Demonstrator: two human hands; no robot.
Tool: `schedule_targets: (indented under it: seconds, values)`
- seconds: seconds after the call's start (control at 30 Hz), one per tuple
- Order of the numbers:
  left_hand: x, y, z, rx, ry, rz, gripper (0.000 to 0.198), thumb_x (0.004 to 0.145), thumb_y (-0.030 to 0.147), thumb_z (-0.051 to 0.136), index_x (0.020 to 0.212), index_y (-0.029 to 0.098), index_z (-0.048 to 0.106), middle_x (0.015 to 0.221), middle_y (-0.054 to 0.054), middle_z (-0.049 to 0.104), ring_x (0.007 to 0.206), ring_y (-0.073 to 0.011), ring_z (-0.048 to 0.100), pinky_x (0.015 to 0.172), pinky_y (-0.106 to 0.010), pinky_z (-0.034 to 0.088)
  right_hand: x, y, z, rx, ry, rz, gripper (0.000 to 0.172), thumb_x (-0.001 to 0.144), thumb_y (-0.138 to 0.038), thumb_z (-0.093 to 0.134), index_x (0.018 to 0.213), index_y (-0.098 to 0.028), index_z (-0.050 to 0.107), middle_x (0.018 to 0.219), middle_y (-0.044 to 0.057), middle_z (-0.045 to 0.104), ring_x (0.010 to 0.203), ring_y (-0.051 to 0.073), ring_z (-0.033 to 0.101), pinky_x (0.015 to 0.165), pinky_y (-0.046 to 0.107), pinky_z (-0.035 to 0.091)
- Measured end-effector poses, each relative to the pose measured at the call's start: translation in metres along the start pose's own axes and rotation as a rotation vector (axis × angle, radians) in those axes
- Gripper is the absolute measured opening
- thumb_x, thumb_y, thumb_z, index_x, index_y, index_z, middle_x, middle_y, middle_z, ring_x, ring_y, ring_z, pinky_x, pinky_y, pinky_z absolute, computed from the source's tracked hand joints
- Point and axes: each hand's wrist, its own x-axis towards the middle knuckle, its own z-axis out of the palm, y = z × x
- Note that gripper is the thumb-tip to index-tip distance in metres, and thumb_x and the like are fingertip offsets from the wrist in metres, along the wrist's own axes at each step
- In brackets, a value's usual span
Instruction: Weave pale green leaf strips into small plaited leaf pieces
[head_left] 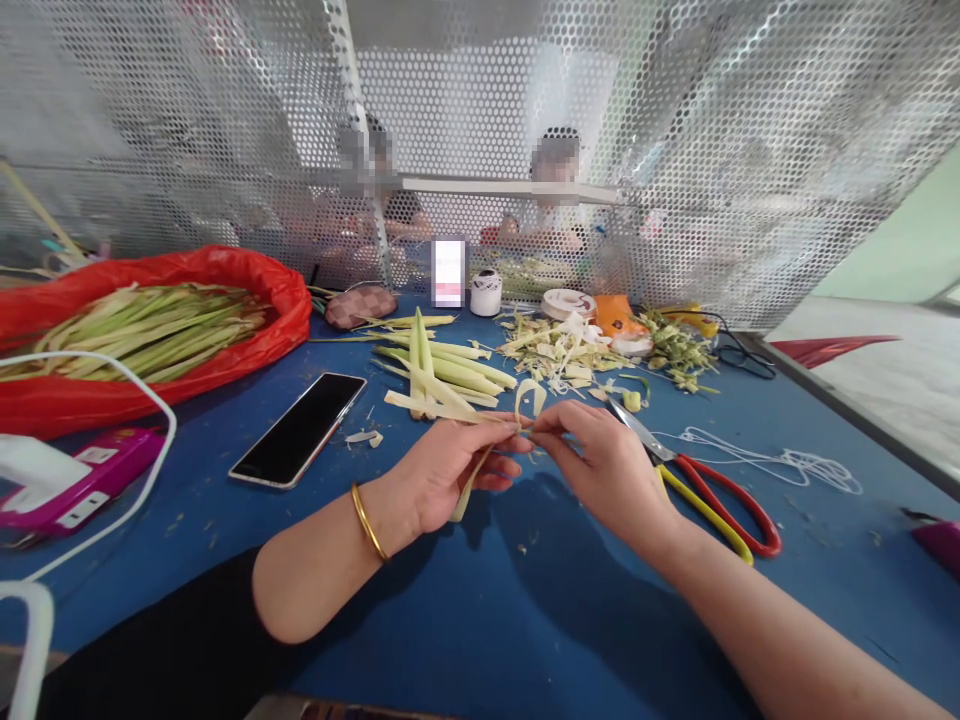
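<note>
My left hand (469, 455), with a gold bangle at the wrist, is closed in a pinch on pale green leaf strips (466, 492). Fingertips of my right hand (600, 450) pinch the same piece close beside it, where a strip loops upward. Exactly what lies between the right fingertips is too small to see clearly. Just beyond my hands lies a small pile of pale green leaf pieces (457, 370). Scissors (716, 495) with one red and one yellow handle rest beside my right hand, partly behind it.
A red plastic bag (281, 315) of long leaves stands at left, near a dark-screened phone (300, 430) and a purple power strip (112, 470). Leaf scraps (555, 350), tape (568, 303) and white string (780, 460) lie right. Behind a perforated metal screen (480, 120) sit two people.
</note>
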Motion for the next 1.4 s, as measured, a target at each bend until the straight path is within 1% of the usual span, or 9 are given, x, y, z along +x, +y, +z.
schedule_targets:
  seconds: [0.13, 0.3, 0.43, 0.67, 0.83, 0.93, 1.1, 1.3, 1.4]
  values:
    - [-0.001, -0.001, 0.002, 0.052, 0.010, 0.025, 0.021, 0.080, 0.028, 0.067, 0.095, 0.014, 0.071, 0.089, -0.008, 0.072, 0.061, -0.0116, 0.065, 0.051, -0.019, 0.050, -0.001, -0.003, -0.002, -0.033, 0.011, -0.058, 0.013, 0.090, -0.018, 0.051, 0.079, -0.023, 0.057, 0.077, 0.001, 0.065, 0.071, 0.018, 0.059, 0.068, 0.029, 0.039]
    - [0.000, -0.006, 0.008, 0.066, 0.152, 0.108, 0.012, 0.077, 0.021, 0.071, 0.083, 0.011, 0.071, 0.074, -0.006, 0.072, 0.058, -0.0112, 0.065, 0.051, -0.018, 0.048, -0.004, -0.008, 0.001, -0.094, -0.003, -0.120, 0.014, 0.091, -0.017, 0.049, 0.079, -0.021, 0.056, 0.075, 0.003, 0.065, 0.067, 0.017, 0.057, 0.067, 0.030, 0.038]
    - [0.004, -0.013, 0.009, 0.032, 0.212, 0.138, 0.010, 0.077, 0.019, 0.070, 0.082, 0.011, 0.071, 0.068, -0.004, 0.070, 0.058, -0.0111, 0.065, 0.049, -0.017, 0.046, -0.006, -0.009, 0.007, -0.104, 0.005, -0.145, 0.017, 0.092, -0.019, 0.048, 0.077, -0.021, 0.055, 0.072, 0.002, 0.064, 0.064, 0.016, 0.056, 0.066, 0.029, 0.038]
    - [0.006, -0.015, 0.010, 0.012, 0.242, 0.136, 0.009, 0.073, 0.017, 0.073, 0.081, 0.012, 0.073, 0.071, -0.003, 0.071, 0.060, -0.0111, 0.065, 0.047, -0.017, 0.040, -0.006, -0.006, 0.009, -0.053, 0.023, -0.102, 0.014, 0.090, -0.018, 0.052, 0.077, -0.021, 0.057, 0.073, 0.001, 0.065, 0.065, 0.015, 0.056, 0.064, 0.027, 0.037]
    - [0.004, -0.014, 0.013, 0.115, 0.316, 0.167, 0.008, 0.074, 0.016, 0.071, 0.079, 0.010, 0.073, 0.067, -0.004, 0.069, 0.057, -0.0106, 0.062, 0.045, -0.017, 0.039, -0.006, -0.006, 0.008, -0.005, -0.026, -0.044, 0.016, 0.090, -0.018, 0.053, 0.075, -0.021, 0.056, 0.071, 0.000, 0.063, 0.066, 0.015, 0.057, 0.062, 0.026, 0.037]
    - [0.004, -0.013, 0.014, 0.187, 0.346, 0.194, 0.009, 0.074, 0.016, 0.071, 0.079, 0.009, 0.073, 0.064, -0.004, 0.068, 0.055, -0.0107, 0.061, 0.045, -0.018, 0.040, -0.006, -0.005, 0.007, -0.015, -0.044, -0.053, 0.017, 0.090, -0.018, 0.052, 0.074, -0.020, 0.055, 0.070, 0.000, 0.062, 0.066, 0.016, 0.056, 0.063, 0.026, 0.037]
    - [0.007, -0.012, 0.010, 0.207, 0.328, 0.208, 0.009, 0.074, 0.017, 0.071, 0.078, 0.009, 0.073, 0.065, -0.006, 0.069, 0.053, -0.0106, 0.060, 0.045, -0.018, 0.043, -0.005, -0.005, 0.003, 0.009, -0.098, -0.024, 0.017, 0.090, -0.017, 0.050, 0.074, -0.020, 0.055, 0.072, 0.000, 0.062, 0.068, 0.015, 0.056, 0.064, 0.026, 0.037]
    - [0.005, -0.006, 0.008, 0.090, 0.235, 0.087, 0.027, 0.086, 0.032, 0.061, 0.080, 0.008, 0.072, 0.076, -0.011, 0.073, 0.058, -0.0122, 0.065, 0.047, -0.018, 0.046, -0.002, -0.002, 0.000, 0.024, -0.069, 0.085, 0.016, 0.087, -0.019, 0.052, 0.072, -0.021, 0.055, 0.069, -0.001, 0.061, 0.061, 0.014, 0.051, 0.057, 0.025, 0.033]
    - [0.006, -0.005, 0.007, 0.088, 0.216, 0.075, 0.022, 0.083, 0.029, 0.064, 0.081, 0.008, 0.072, 0.078, -0.011, 0.073, 0.058, -0.0116, 0.064, 0.047, -0.018, 0.045, -0.002, -0.001, 0.001, 0.037, -0.077, 0.106, 0.014, 0.086, -0.020, 0.053, 0.073, -0.022, 0.057, 0.067, -0.001, 0.061, 0.060, 0.015, 0.052, 0.055, 0.025, 0.033]
